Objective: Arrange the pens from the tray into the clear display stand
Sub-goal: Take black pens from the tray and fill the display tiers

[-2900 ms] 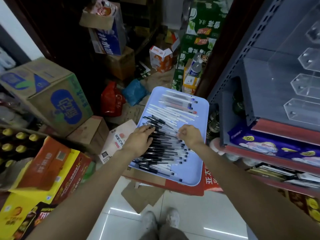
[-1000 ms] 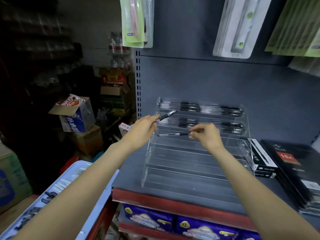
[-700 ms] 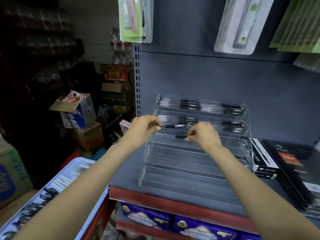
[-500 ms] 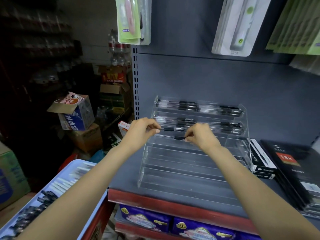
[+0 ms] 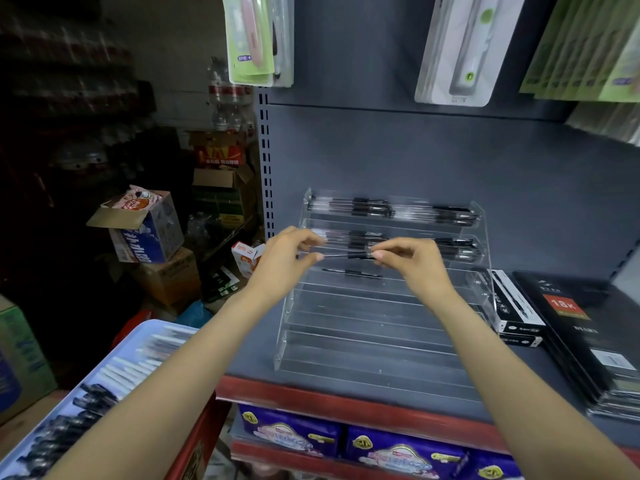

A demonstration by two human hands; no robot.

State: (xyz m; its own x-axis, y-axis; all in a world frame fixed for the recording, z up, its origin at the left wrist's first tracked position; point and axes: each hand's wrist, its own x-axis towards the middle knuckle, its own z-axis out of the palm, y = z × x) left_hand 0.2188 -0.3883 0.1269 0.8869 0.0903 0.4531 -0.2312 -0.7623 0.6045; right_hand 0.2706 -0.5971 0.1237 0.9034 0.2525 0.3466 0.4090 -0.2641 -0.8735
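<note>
Here both hands hold one black pen [image 5: 349,255] level in front of the clear display stand [image 5: 377,327], at the height of its second tier from the top. The left hand [image 5: 284,261] pinches the pen's thin left end, fingers clamped on it; the right hand [image 5: 412,261] pinches its dark grip end the same way. The stand sits on the grey shelf [image 5: 252,355] toward its left edge, back against the shelf's rear panel. Its top two tiers carry rows of black pens [image 5: 391,211], and a single pen [image 5: 351,273] lies in the third tier, just below the held one; the lower tiers hold nothing visible. The blue tray [image 5: 145,329] stands beyond the shelf's left front corner, lower down, with black and white pens lying across it. Black boxed goods [image 5: 516,306] lie just beside the stand toward the shelf's right edge.
</note>
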